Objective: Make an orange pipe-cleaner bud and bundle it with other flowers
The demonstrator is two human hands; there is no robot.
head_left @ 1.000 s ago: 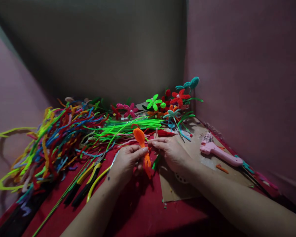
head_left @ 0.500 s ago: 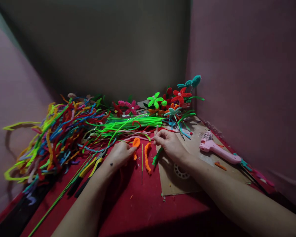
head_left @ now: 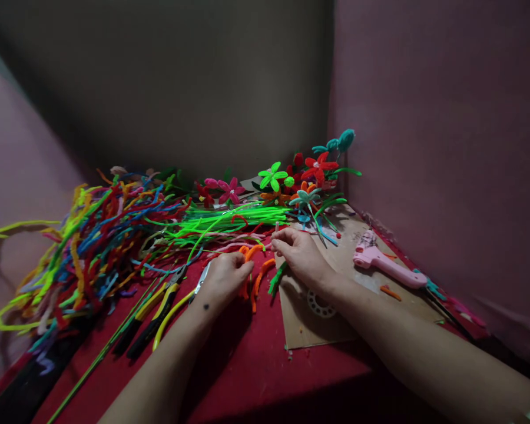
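My left hand (head_left: 229,274) is closed in a pinch at the orange pipe cleaner pieces (head_left: 259,280), which stick out beyond its fingertips. Its palm side and part of the orange pieces are hidden. Just to the right, above the edge of the cardboard, my right hand (head_left: 301,253) pinches a short pale pink pipe cleaner (head_left: 277,226) that points upward. A green pipe cleaner piece (head_left: 277,278) lies below the right fingers. Beside the left wrist lies a tool with a yellow handle (head_left: 170,320) and a silvery end.
Pliers (head_left: 159,306) lie left of my left arm. A tangled heap of coloured pipe cleaners (head_left: 101,247) and a green bundle (head_left: 234,219) stand behind. Fuzzy flowers (head_left: 271,176) line the back. The cardboard (head_left: 300,330) carries a pink glue gun (head_left: 388,268) and a white ring (head_left: 321,303).
My left hand has moved right over the orange pieces, which have shifted and bent. The yellow-handled tool now shows behind it. My right hand keeps its pinch on the pale pink piece.
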